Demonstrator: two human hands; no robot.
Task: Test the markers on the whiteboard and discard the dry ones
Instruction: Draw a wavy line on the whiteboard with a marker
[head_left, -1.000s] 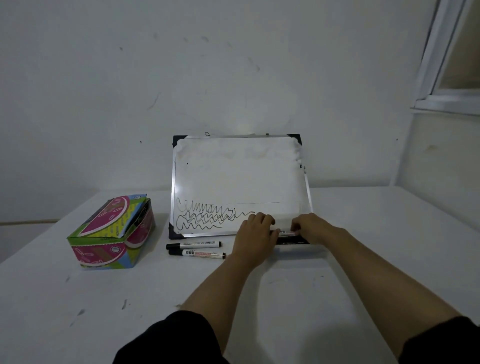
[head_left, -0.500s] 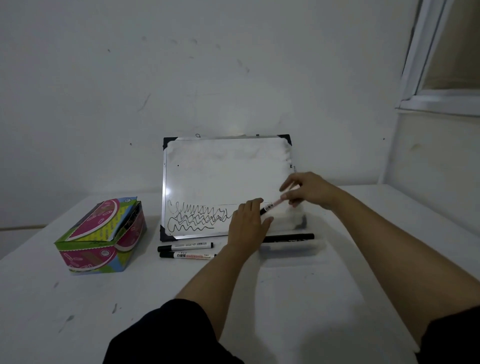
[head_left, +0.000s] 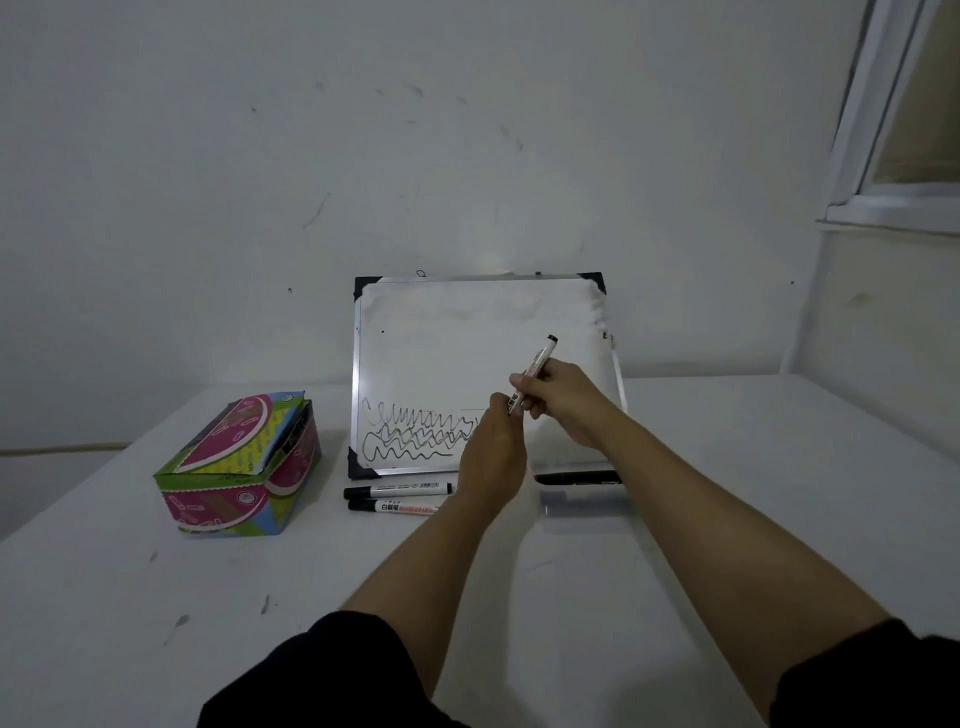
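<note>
box (head_left: 236, 467): lid ajar, contents unseen; right hand (head_left: 563, 400) grip: marker (head_left: 535, 370)

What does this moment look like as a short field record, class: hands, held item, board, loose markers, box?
right hand: gripping a marker, tilted, dark end up
left hand: fingers at the marker's lower end; cap on or off, cannot tell
whiteboard: propped against the wall, black squiggle rows at lower left
markers on table: two side by side before the board's left part, one dark marker before its right part
colourful box: left of the board, lid partly raised
table: white, scuffed
</note>
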